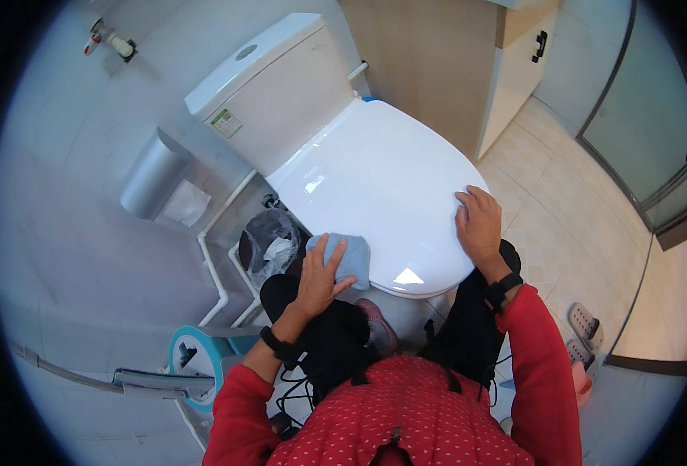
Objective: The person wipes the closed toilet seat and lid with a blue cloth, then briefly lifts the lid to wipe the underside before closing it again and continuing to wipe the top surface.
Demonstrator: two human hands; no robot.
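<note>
A closed white toilet lid (394, 179) lies in front of me, below its white cistern (273, 89). At the lid's near left edge, my left hand (320, 277) holds a folded light-blue cloth (351, 258) against the rim, fingers spread over it and the thumb along its lower side. My right hand (479, 225) rests on the lid's right edge, palm down, with its fingers apart and slightly bent; nothing is in it. Each wrist wears a black band.
A lined waste bin (270, 245) stands left of the toilet, beneath a grey paper dispenser (155, 175). White pipes (210, 268) run along the wall. A wooden cabinet (429, 66) flanks the toilet's right side. Grey slippers (584, 326) lie at right; a blue-rimmed bucket (196, 365) is at lower left.
</note>
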